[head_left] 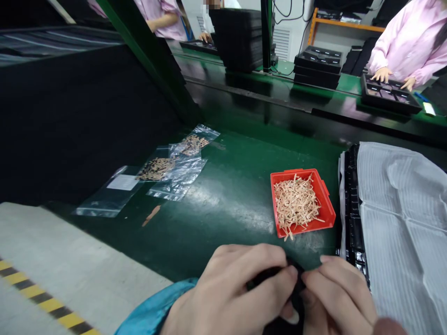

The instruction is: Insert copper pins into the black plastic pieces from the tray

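At the bottom centre, my left hand (240,288) has its thumb and fingers closed on a black item (284,323), its blue sleeve showing at the wrist. Close beside it on the right, my right hand (340,295) pinches the same black item. Most of that item is hidden by my fingers, so its shape cannot be made out. Just beyond both hands sits a red bin (326,209), filled with thin tan strips (296,202) that partly hang over its front edge.
Clear zip bags (178,179) with small tan and dark pieces lie left on the green table (230,209), near a brown scrap (152,215). White sheeting (398,223) covers black trays at right. Beyond are stacked black trays (317,65) and people in pink; one touches a tray (389,95).
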{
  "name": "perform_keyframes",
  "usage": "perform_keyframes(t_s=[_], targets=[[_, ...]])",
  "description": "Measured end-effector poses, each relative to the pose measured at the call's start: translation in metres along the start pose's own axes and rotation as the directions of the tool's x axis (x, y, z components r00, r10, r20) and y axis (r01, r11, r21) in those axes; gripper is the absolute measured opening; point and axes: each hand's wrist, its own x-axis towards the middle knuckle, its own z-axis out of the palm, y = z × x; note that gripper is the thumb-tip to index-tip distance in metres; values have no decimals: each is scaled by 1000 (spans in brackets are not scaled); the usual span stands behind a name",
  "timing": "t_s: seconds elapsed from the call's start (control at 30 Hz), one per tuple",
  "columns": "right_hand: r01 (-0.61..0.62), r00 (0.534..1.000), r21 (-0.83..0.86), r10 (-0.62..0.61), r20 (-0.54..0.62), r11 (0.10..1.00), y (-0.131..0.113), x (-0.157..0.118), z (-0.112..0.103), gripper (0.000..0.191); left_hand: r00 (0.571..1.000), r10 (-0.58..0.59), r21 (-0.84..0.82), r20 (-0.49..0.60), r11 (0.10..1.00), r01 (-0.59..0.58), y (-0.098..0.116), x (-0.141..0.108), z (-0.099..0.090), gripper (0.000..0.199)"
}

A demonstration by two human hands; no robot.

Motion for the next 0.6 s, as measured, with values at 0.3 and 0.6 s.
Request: perform_keyframes(t_s=[0.3, 0.6], targets=[[-451, 885, 371, 461, 68, 812, -29, 9, 11, 80, 862, -482, -618, 157, 633, 467, -2, -5, 10, 27], [-634, 754, 596, 566, 334, 493, -10, 9, 3, 63, 487, -665, -668, 566, -23, 744, 8, -3, 9, 48]])
